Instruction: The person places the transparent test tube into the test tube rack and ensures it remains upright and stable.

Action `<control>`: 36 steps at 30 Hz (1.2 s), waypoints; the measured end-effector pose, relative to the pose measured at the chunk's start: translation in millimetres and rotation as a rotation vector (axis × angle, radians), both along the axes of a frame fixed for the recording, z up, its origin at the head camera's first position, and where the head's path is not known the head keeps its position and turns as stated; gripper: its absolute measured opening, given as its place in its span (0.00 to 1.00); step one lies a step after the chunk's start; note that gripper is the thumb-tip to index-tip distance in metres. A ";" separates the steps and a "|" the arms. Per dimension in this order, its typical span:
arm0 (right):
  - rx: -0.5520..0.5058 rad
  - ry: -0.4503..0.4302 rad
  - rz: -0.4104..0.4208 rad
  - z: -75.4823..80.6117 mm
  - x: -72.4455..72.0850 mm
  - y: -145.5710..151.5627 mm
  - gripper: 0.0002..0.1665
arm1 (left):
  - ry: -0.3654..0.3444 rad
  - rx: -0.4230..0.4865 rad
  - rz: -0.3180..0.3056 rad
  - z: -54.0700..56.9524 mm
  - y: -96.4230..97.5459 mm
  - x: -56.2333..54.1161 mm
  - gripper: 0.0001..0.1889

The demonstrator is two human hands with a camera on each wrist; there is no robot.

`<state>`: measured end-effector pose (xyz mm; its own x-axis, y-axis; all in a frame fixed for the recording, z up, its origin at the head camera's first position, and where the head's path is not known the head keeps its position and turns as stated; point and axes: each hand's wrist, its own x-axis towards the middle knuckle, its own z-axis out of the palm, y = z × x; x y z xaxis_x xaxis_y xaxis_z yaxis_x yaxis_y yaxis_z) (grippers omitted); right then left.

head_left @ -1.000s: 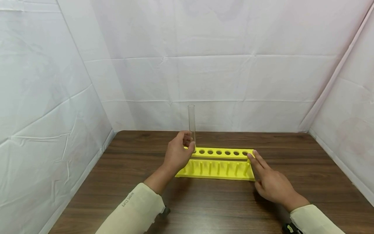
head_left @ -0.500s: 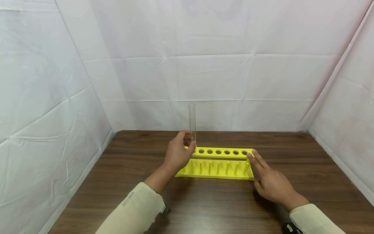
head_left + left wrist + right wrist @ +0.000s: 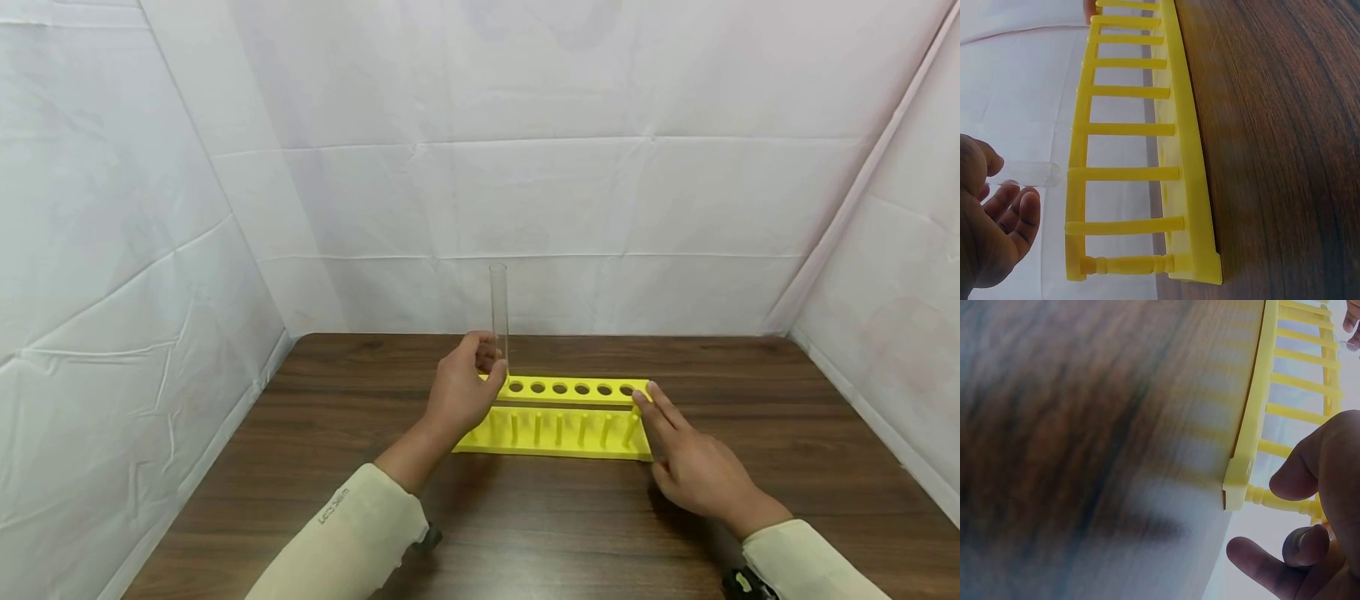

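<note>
A clear glass test tube (image 3: pixel 498 300) stands upright over the left part of a yellow test tube rack (image 3: pixel 558 454). My left hand (image 3: pixel 467 387) pinches the tube near its lower end between thumb and fingers. The tube's rounded bottom (image 3: pixel 1054 174) is just above the rack's top bar in the left wrist view. At the rack's other end, my right hand (image 3: pixel 701 471) rests its straight index and middle fingers on the top bar's right corner. The right thumb (image 3: pixel 1300 475) shows beside the end post in the right wrist view, with the other fingers loosely bent.
The rack has a row of round holes above and upright pegs on its base. It stands on a dark wood-grain table (image 3: pixel 525 525). White cloth walls (image 3: pixel 555 200) enclose the table at the back and both sides.
My left hand has shifted slightly right and up with the test tube, whose lower end is now higher against the rack's top bar. The right hand stays at the rack's corner.
</note>
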<state>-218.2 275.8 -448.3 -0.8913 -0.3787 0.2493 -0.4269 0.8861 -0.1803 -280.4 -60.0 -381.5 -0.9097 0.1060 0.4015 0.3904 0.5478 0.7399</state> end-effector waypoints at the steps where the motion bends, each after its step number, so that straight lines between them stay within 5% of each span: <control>1: 0.000 -0.002 0.000 0.0 -0.1 0.1 0.58 | -0.002 0.002 0.000 0.3 0.5 0.1 0.19; 36: 0.002 -0.007 -0.017 -0.8 0.8 -0.8 0.59 | -0.010 0.010 -0.022 0.8 10.4 0.6 0.20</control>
<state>-217.4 275.0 -449.1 -0.8993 -0.3640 0.2424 -0.4106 0.8936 -0.1816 -279.8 -49.6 -380.6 -0.9112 0.1219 0.3935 0.3946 0.5321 0.7491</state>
